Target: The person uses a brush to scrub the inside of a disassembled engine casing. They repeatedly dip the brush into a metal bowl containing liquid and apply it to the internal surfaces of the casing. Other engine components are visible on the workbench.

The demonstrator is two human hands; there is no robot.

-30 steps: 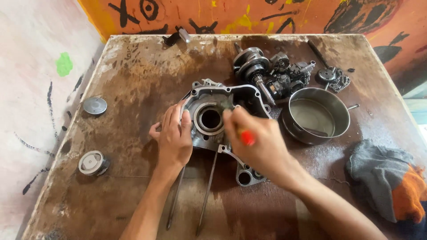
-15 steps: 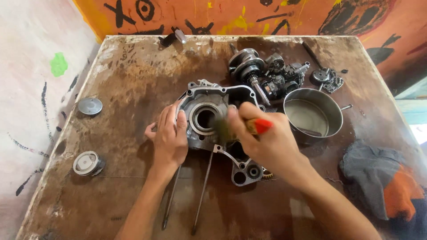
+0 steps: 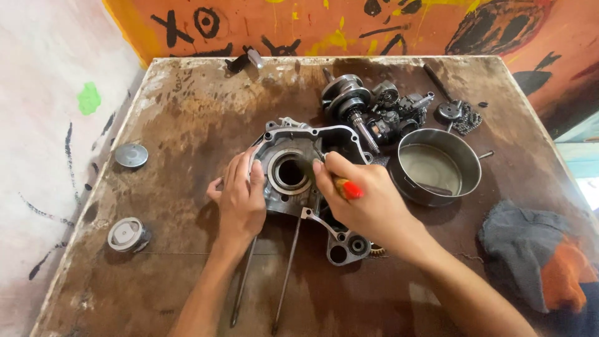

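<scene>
Nearest, at six o'clock, two long thin rods [image 3: 284,274] lying on the stained brown surface [image 3: 187,125], running away toward the work, close by but clear of the wrists. Just beyond, left hand [image 3: 240,196] spread flat with palm down against the left flank of the grey engine casing [image 3: 299,168], fingers pressing rather than curled round anything, seemingly to pin the casting from sliding. Right hand [image 3: 365,203] at about four o'clock of the casing's round bore, grip closed around a red-handled tool [image 3: 348,188], working end pointed into or at the bore's rim; tip hidden by fingers, so kind of tool not clear, possibly a brush. Casing itself flat at the surface's centre, open side up, presumably for access to the bore. At three o'clock, well apart, a grey and orange rag [image 3: 536,256]. At nine o'clock, near the left edge, a piston [image 3: 128,234] and, farther on, a round metal cap [image 3: 131,155], set apart from the work. At two o'clock, a metal pan [image 3: 437,168] holding murky liquid, just beside the casing, within easy reach. Farthest, at one o'clock, a crankshaft and gear cluster [image 3: 374,109], grouped together.
</scene>
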